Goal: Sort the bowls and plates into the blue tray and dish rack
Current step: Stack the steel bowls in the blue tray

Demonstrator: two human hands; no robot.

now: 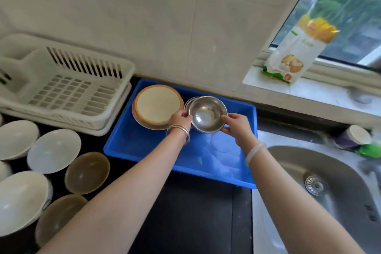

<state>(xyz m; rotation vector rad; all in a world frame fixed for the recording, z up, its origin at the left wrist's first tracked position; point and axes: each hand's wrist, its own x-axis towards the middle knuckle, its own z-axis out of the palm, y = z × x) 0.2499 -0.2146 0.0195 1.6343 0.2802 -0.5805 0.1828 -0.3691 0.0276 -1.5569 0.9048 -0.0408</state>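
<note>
Two bare hands meet over our black worktop [195, 212], which carries everything we sort. At our right, the round stainless steel sink [334, 187] is set into it, drain near its middle. Against the tiled wall at our left stands the white slatted plastic dish rack [68, 88], nothing in it that we can see. Just beside the rack, between it and the sink, lies the rectangular blue plastic tray [198, 156].

In the tray's far left corner sits a stack of cream plates with orange rims [157, 106]. Beside that stack, over the tray's far side, we hold a shiny round steel bowl [207, 114], with the rim of a second steel dish [190, 101] showing just behind its left edge; whether the bowl rests on it we cannot tell.

On the worktop in front of the rack wait several white ceramic bowls [53, 150] and two brown translucent bowls [87, 172], close together and upright.

Our left hand [181, 119], metal bangles at its wrist, pinches the bowl's left rim with closed fingers. Our right hand [237, 127], a pale bangle at its wrist, grips the right rim, fingers curled around the edge.

On the window sill [309, 93] leans a white and yellow food packet [299, 51].
</note>
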